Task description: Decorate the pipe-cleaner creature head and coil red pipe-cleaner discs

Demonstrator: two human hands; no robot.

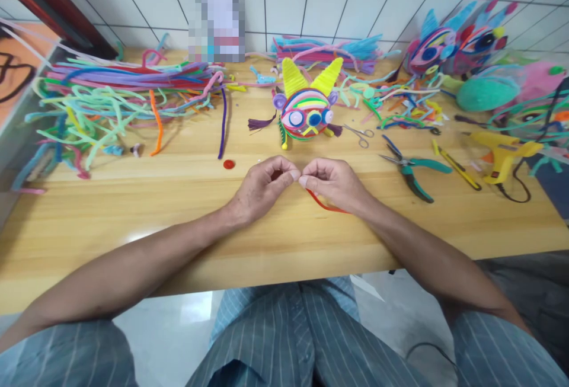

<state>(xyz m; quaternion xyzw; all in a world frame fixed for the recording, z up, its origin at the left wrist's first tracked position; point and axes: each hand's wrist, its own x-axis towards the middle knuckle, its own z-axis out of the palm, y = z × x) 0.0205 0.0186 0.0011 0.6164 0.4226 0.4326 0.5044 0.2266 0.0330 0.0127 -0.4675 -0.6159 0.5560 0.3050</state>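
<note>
Both hands meet at frame centre on the wooden counter (pixel 133 221): left hand (pixel 262 188) and right hand (pixel 333 182) pinch a thin red pipe cleaner (pixel 322 203), trailing under the right hand. Small red coiled disc (pixel 229 164) lies just left; teal-handled pliers (pixel 411 170) right.

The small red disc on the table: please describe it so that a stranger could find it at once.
On the wooden table, look just beyond the left hand, below the tip of the purple pipe cleaner. The red disc lies alone on bare wood, flat and round, unlike the long strands around it.
</note>
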